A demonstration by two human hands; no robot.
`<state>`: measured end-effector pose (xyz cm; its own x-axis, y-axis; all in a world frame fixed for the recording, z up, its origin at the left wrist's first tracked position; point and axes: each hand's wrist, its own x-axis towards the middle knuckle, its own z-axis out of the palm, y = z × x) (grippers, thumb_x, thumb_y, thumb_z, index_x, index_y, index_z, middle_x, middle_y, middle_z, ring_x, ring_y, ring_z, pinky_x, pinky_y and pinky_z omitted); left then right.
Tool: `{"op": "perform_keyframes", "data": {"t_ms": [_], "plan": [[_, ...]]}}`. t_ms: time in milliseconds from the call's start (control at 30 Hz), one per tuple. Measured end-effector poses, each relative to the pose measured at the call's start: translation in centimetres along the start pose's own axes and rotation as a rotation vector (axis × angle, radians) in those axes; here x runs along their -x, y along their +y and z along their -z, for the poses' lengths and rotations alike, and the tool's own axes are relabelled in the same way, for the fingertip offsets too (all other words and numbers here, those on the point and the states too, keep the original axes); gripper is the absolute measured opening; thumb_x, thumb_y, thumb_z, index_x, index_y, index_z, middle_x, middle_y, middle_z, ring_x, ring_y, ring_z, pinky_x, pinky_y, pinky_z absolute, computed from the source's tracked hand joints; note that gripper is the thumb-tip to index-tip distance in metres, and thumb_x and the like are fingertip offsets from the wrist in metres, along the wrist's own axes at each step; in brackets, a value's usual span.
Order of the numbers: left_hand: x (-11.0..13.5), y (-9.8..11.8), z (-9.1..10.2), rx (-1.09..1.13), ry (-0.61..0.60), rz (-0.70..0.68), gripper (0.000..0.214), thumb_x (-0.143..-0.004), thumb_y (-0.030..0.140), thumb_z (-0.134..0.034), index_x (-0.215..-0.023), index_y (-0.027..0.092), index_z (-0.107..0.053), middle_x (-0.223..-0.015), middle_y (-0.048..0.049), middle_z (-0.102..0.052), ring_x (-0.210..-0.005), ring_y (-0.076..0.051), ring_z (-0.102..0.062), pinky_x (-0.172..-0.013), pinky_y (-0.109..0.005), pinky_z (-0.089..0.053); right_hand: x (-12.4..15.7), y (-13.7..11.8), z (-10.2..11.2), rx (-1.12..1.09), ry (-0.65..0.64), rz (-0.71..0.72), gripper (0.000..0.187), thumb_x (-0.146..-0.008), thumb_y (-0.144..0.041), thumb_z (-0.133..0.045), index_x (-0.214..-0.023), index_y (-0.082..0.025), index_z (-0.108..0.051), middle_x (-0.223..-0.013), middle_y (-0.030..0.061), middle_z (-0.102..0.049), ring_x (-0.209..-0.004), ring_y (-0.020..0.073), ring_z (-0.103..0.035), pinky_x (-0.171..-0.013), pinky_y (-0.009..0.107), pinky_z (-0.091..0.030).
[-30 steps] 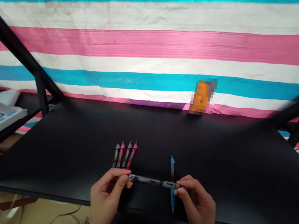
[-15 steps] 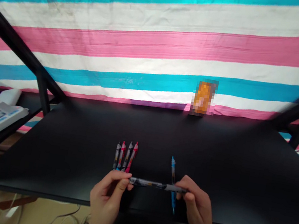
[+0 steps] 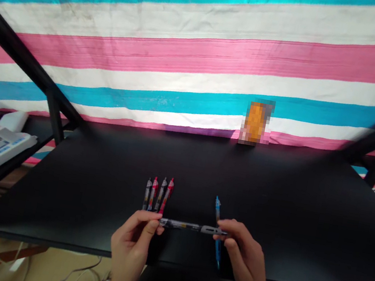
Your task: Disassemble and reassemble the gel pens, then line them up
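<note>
Retractable pen gripped at each end between the pinched fingers of the left hand and right hand, above a black desk; a slipped grip could drop it onto the blue pen beneath or the row of four pens nearby.

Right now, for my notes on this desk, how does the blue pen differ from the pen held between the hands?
The blue pen has a blue barrel, while the held pen looks clear and grey with dark markings. The blue pen lies on the black desk, pointing away from the person; the held pen runs crosswise, pinched near its ends by the left hand and right hand. The right hand partly hides the blue pen, but not the held pen's middle. Both are slim pens.
</note>
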<state>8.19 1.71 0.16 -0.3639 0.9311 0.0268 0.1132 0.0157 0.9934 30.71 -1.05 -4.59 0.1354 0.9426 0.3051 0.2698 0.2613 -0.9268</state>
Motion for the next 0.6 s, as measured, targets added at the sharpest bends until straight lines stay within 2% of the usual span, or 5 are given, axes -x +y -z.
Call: {"op": "perform_keyframes", "data": {"t_ms": [100, 167, 300, 467, 600], "plan": [[-0.07, -0.07, 0.00, 0.000, 0.007, 0.004, 0.010, -0.082, 0.030, -0.078, -0.081, 0.020, -0.079, -0.061, 0.0017, -0.070, -0.061, -0.015, -0.068, -0.064, -0.024, -0.053, 0.13, 0.35, -0.23, 0.003, 0.043, 0.008, 0.012, -0.104, -0.025, -0.062, -0.115, -0.027, -0.067, -0.097, 0.0031, -0.074, -0.081, 0.0196, -0.074, -0.073, 0.028, -0.055], [-0.09, -0.03, -0.01, 0.001, 0.006, 0.002, 0.009, -0.082, 0.029, -0.078, -0.081, 0.020, -0.079, -0.061, 0.0019, -0.070, -0.060, -0.015, -0.068, -0.063, -0.023, -0.053, 0.01, 0.17, -0.31, 0.002, 0.030, 0.008, 0.010, -0.106, -0.023, -0.059, -0.102, -0.027, -0.067, -0.087, 0.0007, -0.071, -0.075, 0.0175, -0.070, -0.069, 0.027, -0.051], [-0.07, 0.18, 0.00, -0.003, 0.002, -0.015, 0.008, -0.083, 0.028, -0.077, -0.080, 0.021, -0.079, -0.061, 0.0024, -0.068, -0.060, -0.015, -0.068, -0.064, -0.023, -0.053, -0.29, -0.42, -0.24, -0.007, -0.034, 0.018, 0.029, -0.109, -0.028, -0.052, -0.083, -0.024, -0.064, -0.076, -0.0004, -0.060, -0.067, 0.0164, -0.060, -0.064, 0.028, -0.045], [-0.12, 0.35, 0.14, 0.013, 0.003, -0.001, 0.011, -0.084, 0.030, -0.076, -0.080, 0.020, -0.077, -0.061, 0.0025, -0.067, -0.060, -0.015, -0.066, -0.062, -0.023, -0.052, -0.05, -0.07, -0.28, 0.006, -0.007, 0.031, 0.009, -0.106, -0.026, -0.058, -0.113, -0.027, -0.065, -0.090, 0.0006, -0.069, -0.077, 0.0182, -0.067, -0.072, 0.028, -0.049], [-0.03, 0.67, -0.01, 0.002, -0.005, -0.011, 0.010, -0.083, 0.029, -0.075, -0.079, 0.020, -0.077, -0.061, 0.0025, -0.065, -0.060, -0.016, -0.065, -0.063, -0.025, -0.052, -0.14, -0.32, -0.29, 0.019, -0.048, 0.023, 0.023, -0.108, -0.025, -0.052, -0.088, -0.024, -0.062, -0.079, 0.0002, -0.058, -0.070, 0.0177, -0.057, -0.065, 0.029, -0.042]]}}
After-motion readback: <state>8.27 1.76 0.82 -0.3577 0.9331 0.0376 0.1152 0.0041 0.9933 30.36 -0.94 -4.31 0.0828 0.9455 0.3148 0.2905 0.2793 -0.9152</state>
